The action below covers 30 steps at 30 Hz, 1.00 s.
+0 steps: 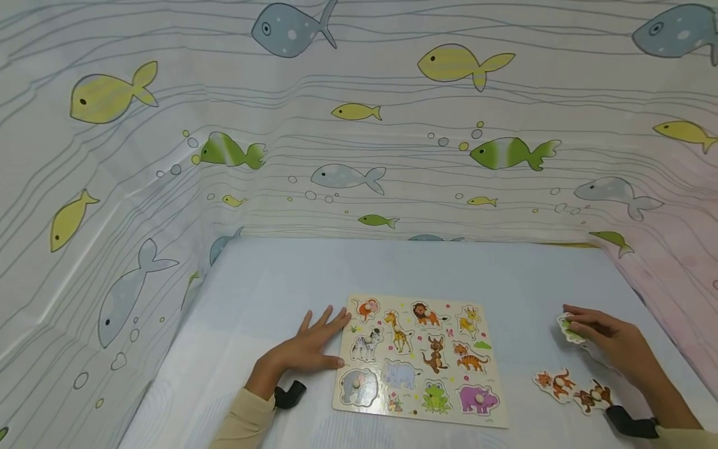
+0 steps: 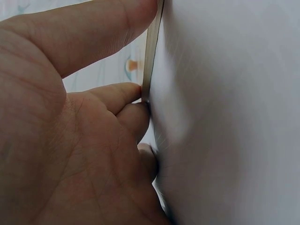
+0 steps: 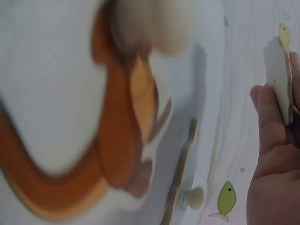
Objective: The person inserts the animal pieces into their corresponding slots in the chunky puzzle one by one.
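A wooden animal puzzle board (image 1: 409,408) lies flat on the table. My left hand (image 1: 300,349) has its fingers spread, and its thumb and forefinger touch the board's left edge. In the left wrist view the board's thin edge (image 2: 152,51) meets the fingertips. To the right, my right hand (image 1: 614,349) pinches a small puzzle piece with green on it (image 1: 571,328) between thumb and fingers, above the table. The right wrist view shows that piece's pale side (image 3: 278,70); its picture is hidden there. Below that hand lie a tiger piece (image 1: 554,383) and a kangaroo piece (image 1: 591,396).
Knobbed pieces such as the elephant (image 1: 350,388), hippo (image 1: 490,401) and lion (image 1: 421,315) sit in the board. Black wrist mounts (image 1: 290,395) show at both wrists. Fish-patterned sheeting (image 1: 348,143) surrounds the pale table (image 1: 291,268).
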Available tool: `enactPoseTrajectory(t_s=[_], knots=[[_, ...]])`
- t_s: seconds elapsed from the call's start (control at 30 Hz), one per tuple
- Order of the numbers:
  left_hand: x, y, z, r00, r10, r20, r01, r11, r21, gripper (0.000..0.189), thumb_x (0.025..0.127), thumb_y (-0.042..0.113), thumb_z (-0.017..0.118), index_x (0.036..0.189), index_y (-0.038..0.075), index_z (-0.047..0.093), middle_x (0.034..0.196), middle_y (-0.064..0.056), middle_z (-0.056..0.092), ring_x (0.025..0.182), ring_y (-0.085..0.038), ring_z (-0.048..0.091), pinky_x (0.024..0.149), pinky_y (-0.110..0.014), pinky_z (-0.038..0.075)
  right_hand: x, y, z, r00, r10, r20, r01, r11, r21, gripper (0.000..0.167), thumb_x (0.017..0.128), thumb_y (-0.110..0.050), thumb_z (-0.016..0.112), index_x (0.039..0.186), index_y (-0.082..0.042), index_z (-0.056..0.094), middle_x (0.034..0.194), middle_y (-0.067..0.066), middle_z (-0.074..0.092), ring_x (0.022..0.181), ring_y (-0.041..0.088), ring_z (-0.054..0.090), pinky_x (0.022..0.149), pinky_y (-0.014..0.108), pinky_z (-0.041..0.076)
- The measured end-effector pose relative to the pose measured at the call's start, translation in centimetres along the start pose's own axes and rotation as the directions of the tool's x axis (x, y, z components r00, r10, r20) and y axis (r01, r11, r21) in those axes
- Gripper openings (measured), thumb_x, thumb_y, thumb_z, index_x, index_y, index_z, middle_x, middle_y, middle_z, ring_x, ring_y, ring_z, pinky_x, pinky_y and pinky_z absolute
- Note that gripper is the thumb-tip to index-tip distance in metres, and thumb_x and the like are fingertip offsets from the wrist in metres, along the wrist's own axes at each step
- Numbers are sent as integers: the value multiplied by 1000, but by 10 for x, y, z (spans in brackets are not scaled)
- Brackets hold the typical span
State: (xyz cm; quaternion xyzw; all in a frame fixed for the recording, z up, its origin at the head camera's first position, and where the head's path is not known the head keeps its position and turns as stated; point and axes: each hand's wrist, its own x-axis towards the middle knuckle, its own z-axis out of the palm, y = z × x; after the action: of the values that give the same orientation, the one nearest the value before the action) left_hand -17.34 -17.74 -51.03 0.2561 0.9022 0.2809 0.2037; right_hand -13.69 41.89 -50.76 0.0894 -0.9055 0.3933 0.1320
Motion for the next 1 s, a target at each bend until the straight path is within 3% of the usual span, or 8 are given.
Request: enactPoseTrajectory(t_s=[0.23,0.47,0.73,1.0], knots=[[-1,-2,1,1000,-23,0,23,1000,2,96,85,39,75,161,21,20,169,-1,13,157,-30,-3,122,-59,-15,-1,-12,11,998,-57,-7,57,996,75,16,89,6,68,104,-1,71,127,-25,64,106,-15,62,78,4,51],[0,-1,0,1000,-14,-1,14,1000,-3,96,85,38,76,161,19,20,169,-3,14,157,-32,-2,121,-61,-15,-3,-24,28,998,-57,14,56,994,97,18,90,3,68,105,-8,71,129,-20,66,106,-12,64,78,7,54],[0,-2,0,1000,-8,-3,8,1000,11,95,86,39,75,161,20,20,169,-2,14,157,-31,-2,121,-61,-15,-1,-39,51,993,-119,3,118,990,79,22,87,5,71,101,-12,72,126,-7,70,104,-8,66,78,7,53],[0,-2,1,1000,-4,1,4,1000,6,95,86,40,75,161,20,20,169,-2,13,157,-31,-3,121,-61,-15,-6,-60,75,995,-91,-33,94,992,81,18,87,0,73,100,-13,73,124,4,72,103,-8,67,79,7,53]])
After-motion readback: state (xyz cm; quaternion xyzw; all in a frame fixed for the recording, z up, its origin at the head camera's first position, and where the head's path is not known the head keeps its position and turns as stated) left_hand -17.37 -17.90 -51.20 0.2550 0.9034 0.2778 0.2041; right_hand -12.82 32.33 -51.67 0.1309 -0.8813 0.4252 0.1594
